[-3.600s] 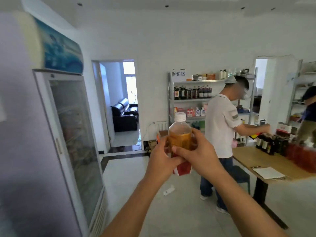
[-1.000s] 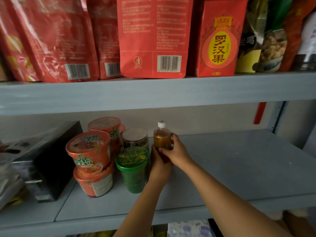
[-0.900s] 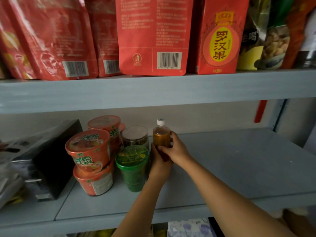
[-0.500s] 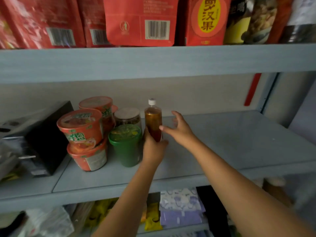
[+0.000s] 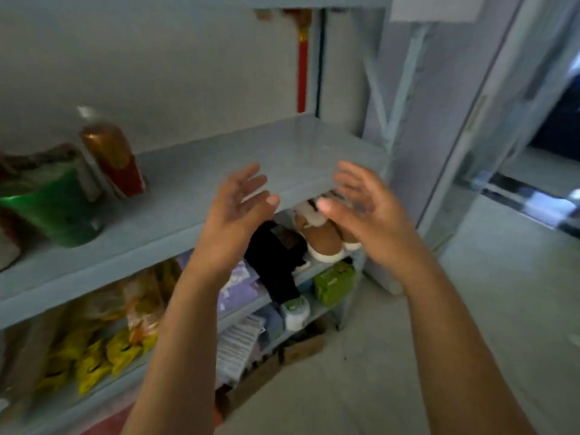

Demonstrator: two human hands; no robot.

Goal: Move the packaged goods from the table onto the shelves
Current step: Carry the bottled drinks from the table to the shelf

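Both my hands are up in front of the shelf point(image 5: 226, 171), palms turned toward each other, with a gap between them. My left hand point(image 5: 238, 211) has its fingers spread and loosely straight, and it holds nothing. My right hand point(image 5: 361, 208) is just as open, thumb pointing inward, and it touches nothing either. The amber bottle point(image 5: 110, 155), with its white cap and red label, stands on the shelf well to the left of my hands, just beside a green cup point(image 5: 53, 208). Yellow packets point(image 5: 94, 356) lie on the shelf below. The view is blurred.
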